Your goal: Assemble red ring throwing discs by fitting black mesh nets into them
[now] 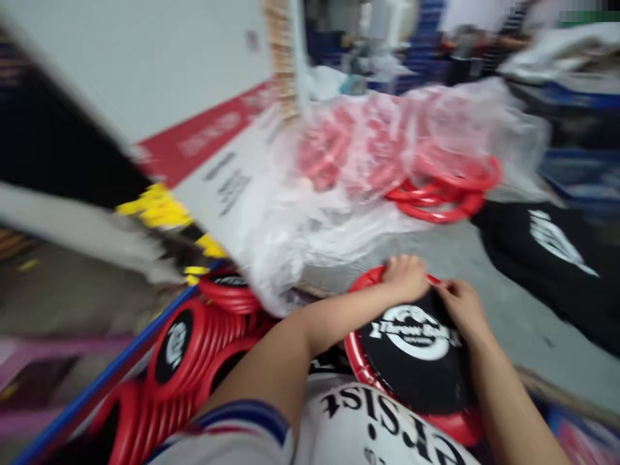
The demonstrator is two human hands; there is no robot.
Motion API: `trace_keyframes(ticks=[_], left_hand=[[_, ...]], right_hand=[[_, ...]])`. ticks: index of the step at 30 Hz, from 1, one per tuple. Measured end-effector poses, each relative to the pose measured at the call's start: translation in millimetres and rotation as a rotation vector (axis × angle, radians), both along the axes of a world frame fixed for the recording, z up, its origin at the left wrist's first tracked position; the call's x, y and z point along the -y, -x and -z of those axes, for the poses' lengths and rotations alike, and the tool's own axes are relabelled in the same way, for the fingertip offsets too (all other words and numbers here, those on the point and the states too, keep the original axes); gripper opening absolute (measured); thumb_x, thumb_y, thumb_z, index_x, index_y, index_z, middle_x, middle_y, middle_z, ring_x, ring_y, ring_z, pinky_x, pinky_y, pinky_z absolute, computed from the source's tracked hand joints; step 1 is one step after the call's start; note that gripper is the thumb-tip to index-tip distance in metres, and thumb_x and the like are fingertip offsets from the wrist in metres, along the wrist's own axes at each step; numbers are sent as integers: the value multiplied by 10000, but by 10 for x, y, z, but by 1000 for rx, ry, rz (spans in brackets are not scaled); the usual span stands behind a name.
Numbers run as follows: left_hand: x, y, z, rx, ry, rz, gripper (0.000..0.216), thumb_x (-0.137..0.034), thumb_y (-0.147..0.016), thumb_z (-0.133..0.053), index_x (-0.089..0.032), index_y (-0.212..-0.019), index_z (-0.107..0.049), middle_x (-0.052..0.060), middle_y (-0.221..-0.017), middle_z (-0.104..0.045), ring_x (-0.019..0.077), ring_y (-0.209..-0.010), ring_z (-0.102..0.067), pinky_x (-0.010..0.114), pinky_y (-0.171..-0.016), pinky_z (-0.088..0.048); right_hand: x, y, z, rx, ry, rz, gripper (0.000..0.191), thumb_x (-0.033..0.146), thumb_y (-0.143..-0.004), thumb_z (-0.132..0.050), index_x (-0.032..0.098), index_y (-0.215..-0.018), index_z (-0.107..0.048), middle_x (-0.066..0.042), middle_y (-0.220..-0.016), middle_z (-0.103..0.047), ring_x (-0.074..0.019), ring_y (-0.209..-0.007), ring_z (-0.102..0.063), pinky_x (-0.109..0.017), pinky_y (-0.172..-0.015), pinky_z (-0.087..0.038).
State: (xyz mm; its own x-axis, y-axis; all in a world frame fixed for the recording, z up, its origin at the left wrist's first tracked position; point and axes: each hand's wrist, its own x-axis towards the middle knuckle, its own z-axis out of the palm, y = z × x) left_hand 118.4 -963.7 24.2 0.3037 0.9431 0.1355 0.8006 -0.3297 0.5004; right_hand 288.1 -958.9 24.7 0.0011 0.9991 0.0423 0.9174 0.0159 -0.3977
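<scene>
A red ring with black fabric stretched over it and a white logo, a throw disc (416,352), rests against my body above my white shirt. My left hand (405,276) grips the far rim of the disc, fingers curled over the red edge. On the upper right part of the rim my right hand (462,303) is closed, pinching the black fabric there. The picture is smeared by motion.
A row of finished red-and-black discs (188,349) stands on edge in a blue-edged bin at lower left. A clear plastic bag of bare red rings (436,181) lies on the grey table ahead. Black printed fabric (552,258) lies at right.
</scene>
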Motion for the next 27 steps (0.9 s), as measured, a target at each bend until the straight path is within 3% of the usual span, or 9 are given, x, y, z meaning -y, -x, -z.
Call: trace_keyframes(ticks=[4,8,22,26,27], left_hand=[[-190,73,131,84,-59,49,373,-362,-990,-433,-178,-1134,-724,131,-1329,-657,326,-1244,-567,491,-1033,-434],[-191,51,169,91,-38,58,381,-355,-980,-449,-181,-1168,-731,133,-1362,-641,337,-1284,-542,508,-1044,-430],[-343,94,-37,96,125,90,324,-304,-907,-582,-185,-1134,-779,142,-1428,-636,384,-1347,-565,516,-1063,-515],[-206,160,-155,121,151,114,232,-264,-879,-620,-188,-997,-804,126,-1329,-696,353,-1251,-637,453,-1005,-544],[-145,165,-180,157,174,48,194,-260,-863,-647,-195,-948,-808,115,-1259,-727,327,-1198,-663,411,-978,-550]], right_hand=[[-283,-143,98,-15,23,-24,341,551,-659,-503,245,-712,-642,-129,-770,-719,-316,-740,-649,-420,-669,-453],[-219,-147,49,-2,37,40,360,573,-616,-522,260,-740,-648,-123,-735,-707,-340,-702,-655,-446,-625,-467],[-137,-7,-107,39,34,96,281,538,-640,-547,274,-711,-611,-117,-663,-675,-331,-645,-634,-441,-577,-458],[-83,45,-95,36,11,79,295,521,-651,-523,247,-687,-625,-136,-706,-698,-314,-666,-629,-420,-587,-451],[-26,67,-93,12,-20,52,290,501,-671,-510,235,-685,-624,-142,-735,-709,-298,-692,-630,-404,-611,-453]])
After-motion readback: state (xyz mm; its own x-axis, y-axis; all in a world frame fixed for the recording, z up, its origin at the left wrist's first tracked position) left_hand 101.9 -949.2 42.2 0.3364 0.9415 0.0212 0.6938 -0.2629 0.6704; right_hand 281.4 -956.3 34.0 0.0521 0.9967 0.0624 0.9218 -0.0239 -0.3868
